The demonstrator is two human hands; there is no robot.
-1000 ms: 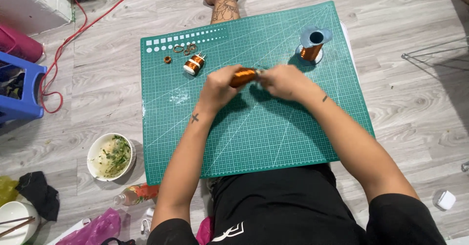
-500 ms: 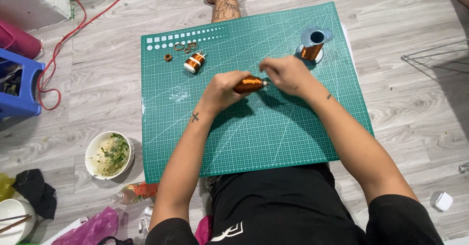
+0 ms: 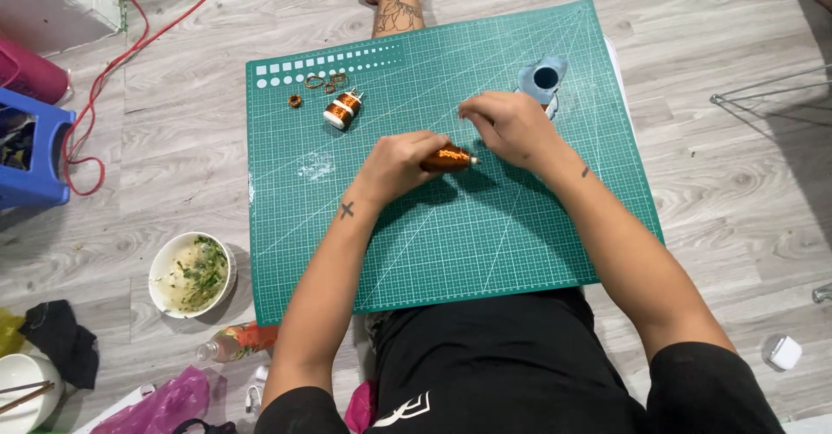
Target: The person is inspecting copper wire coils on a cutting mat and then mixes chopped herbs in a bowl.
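The left hand [image 3: 394, 167] is closed around a copper-wire spool [image 3: 449, 158], held just above the middle of the green cutting mat [image 3: 451, 243]. The right hand [image 3: 511, 126] pinches narrow beside the spool's tip, apparently on fine wire, though no strand is visible. Winding appears in hand; the next move calls for steady tension. A second spool [image 3: 344, 109] and small wire rings [image 3: 325, 80] lie near the mat's far edge. The mat rests on grey plank flooring, where a used bowl [image 3: 191, 274] stands.

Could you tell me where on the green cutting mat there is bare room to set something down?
Free: the mat near edge, between both forearms, and its left side below the small spool. Crowded: the far strip with wire rings and around both hands.
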